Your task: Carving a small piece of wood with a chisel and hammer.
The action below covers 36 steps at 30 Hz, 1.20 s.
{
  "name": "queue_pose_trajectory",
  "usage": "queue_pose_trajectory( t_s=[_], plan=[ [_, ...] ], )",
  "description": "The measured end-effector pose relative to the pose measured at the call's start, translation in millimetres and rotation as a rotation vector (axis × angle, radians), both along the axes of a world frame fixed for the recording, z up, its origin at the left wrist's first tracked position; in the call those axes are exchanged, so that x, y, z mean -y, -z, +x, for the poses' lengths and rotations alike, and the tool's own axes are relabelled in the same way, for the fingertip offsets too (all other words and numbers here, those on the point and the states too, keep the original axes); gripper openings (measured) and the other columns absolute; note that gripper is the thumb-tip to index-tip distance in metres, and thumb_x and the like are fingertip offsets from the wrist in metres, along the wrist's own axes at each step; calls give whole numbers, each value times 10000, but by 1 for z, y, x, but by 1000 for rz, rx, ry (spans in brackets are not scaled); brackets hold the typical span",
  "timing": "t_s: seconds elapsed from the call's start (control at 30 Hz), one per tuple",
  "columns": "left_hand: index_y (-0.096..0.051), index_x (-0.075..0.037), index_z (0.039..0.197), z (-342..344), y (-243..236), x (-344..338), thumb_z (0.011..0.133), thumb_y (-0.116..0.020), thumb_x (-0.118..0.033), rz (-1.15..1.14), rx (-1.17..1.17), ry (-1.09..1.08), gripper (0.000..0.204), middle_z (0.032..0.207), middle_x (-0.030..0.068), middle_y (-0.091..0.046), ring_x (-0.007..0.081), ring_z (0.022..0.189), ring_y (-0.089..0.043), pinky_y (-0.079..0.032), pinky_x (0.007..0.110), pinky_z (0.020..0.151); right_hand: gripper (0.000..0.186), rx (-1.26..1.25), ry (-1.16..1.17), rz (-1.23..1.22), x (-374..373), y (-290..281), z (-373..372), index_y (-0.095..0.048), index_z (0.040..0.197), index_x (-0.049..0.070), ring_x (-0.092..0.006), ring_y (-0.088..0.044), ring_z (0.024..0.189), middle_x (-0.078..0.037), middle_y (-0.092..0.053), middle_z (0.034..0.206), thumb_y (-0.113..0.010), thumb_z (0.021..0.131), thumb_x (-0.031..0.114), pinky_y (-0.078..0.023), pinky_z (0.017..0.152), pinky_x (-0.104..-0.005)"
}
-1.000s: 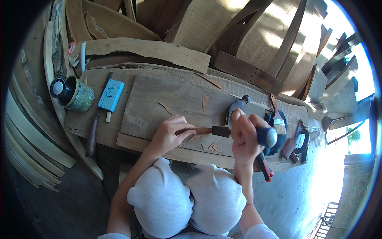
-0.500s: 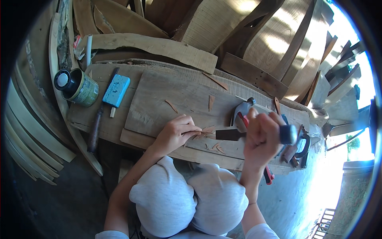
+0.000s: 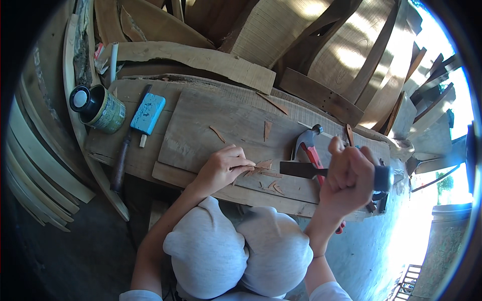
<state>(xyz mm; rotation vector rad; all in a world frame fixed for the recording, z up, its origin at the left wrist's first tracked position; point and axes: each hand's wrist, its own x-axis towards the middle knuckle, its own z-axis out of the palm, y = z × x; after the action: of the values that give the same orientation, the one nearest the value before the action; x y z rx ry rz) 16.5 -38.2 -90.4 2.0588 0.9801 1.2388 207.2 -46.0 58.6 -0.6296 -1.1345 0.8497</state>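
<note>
My left hand point(image 3: 221, 169) rests on a wide wooden board point(image 3: 211, 135) and pinches a thin reddish wood sliver point(image 3: 262, 165) at the board's near edge. My right hand point(image 3: 349, 178) is raised above the board's right end, fist closed around a chisel point(image 3: 301, 170). The chisel's flat dark blade points left toward the sliver, a short gap away. Its dark handle end sticks out at the right of my fist. More loose chips point(image 3: 273, 188) lie just below the blade. My knees in grey cloth point(image 3: 241, 253) are under the bench edge.
A claw hammer with a red handle point(image 3: 309, 145) lies behind the chisel. On the left stand a tin with a black lid point(image 3: 98, 108), a blue block point(image 3: 148, 113) and a dark-handled tool point(image 3: 120, 163). Planks and curved wooden parts point(image 3: 281, 40) are stacked behind and to the left.
My right hand has drawn the chisel back to the right and lifted it, away from my left fingers. My left hand has stayed on the board, pinching the sliver.
</note>
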Motion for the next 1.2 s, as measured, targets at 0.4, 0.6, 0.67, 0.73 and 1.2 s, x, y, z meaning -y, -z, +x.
queue_pose_trajectory(
  t_s=[0.4, 0.6, 0.67, 0.73, 1.2],
  plan=[
    [-694, -44, 837, 1, -1, 1, 698, -724, -51, -8, -24, 1, 143, 709, 43, -554, 196, 683, -521, -455, 313, 623, 333, -1, 44, 1, 3, -1, 5, -303, 535, 134, -56, -192, 341, 34, -245, 425, -502, 799, 95, -335, 576, -280],
    [-685, -37, 834, 1, 1, 2, 693, -720, -33, -20, -43, -9, 145, 717, 47, -553, 204, 689, -523, -452, 313, 623, 341, 64, 102, -251, -5, 33, -22, -314, 537, 127, -65, -219, 341, 32, -275, 442, -534, 794, 93, -297, 516, -236],
    [-684, -36, 832, 0, 0, 2, 692, -718, -27, -10, -67, -23, 145, 721, 48, -553, 205, 692, -525, -452, 313, 623, 343, 19, 41, -161, -7, 29, -14, -305, 535, 132, -61, -212, 348, 30, -276, 437, -527, 792, 87, -264, 502, -238],
    [-672, -32, 832, 2, -3, 2, 692, -715, -23, 1, -32, -3, 147, 737, 53, -556, 214, 701, -529, -453, 321, 637, 352, -30, 33, -118, -5, 23, -5, -268, 536, 141, -60, -175, 352, 28, -269, 423, -494, 798, 76, -257, 513, -259],
    [-548, 32, 1031, 1, -3, 0, 893, -558, -59, -291, 187, -122, 165, 835, 112, -565, 185, 728, -566, -458, 285, 648, 384, 55, -30, 65, -6, 31, -2, -309, 514, 71, -79, -265, 389, 2, -348, 449, -538, 822, 94, -282, 479, -267]
  ],
)
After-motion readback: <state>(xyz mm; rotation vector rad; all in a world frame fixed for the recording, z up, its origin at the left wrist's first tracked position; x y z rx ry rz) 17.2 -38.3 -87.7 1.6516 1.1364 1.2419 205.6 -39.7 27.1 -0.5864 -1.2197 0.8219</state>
